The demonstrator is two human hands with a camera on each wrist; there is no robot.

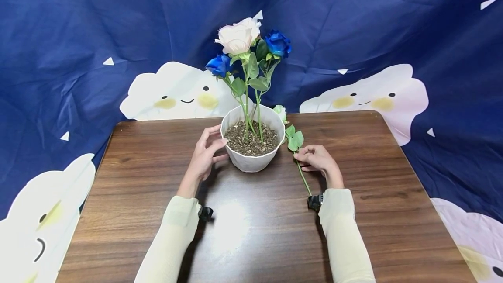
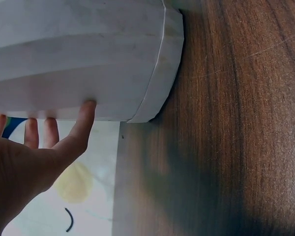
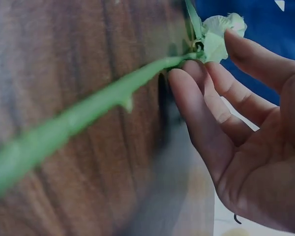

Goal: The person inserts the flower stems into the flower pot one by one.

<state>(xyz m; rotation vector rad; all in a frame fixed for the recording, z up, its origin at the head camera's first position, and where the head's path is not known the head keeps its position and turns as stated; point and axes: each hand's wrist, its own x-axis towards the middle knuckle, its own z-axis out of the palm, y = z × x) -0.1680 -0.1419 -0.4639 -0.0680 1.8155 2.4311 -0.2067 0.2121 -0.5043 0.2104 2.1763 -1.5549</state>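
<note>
A white faceted flowerpot (image 1: 253, 163) with dark soil (image 1: 251, 138) stands near the table's far edge. A pale pink-white rose (image 1: 237, 36) and two blue roses, one on the left (image 1: 219, 65) and one on the right (image 1: 278, 43), rise from the soil. My left hand (image 1: 204, 152) touches the pot's left side with relaxed, extended fingers; their tips meet the pot wall (image 2: 78, 54) in the left wrist view. To the right of the pot, my right hand (image 1: 316, 160) pinches the green stem (image 3: 88, 110) of a white rose (image 1: 280, 112), whose bloom is partly hidden behind the pot.
Beneath everything is a brown wood-grain table (image 1: 267, 239), with a bright light reflection near its middle. A dark blue cloth (image 1: 118, 21) printed with smiling clouds hangs behind and beside it. Each wrist carries a small black camera, the left one (image 1: 206, 213) and the right one (image 1: 315, 202).
</note>
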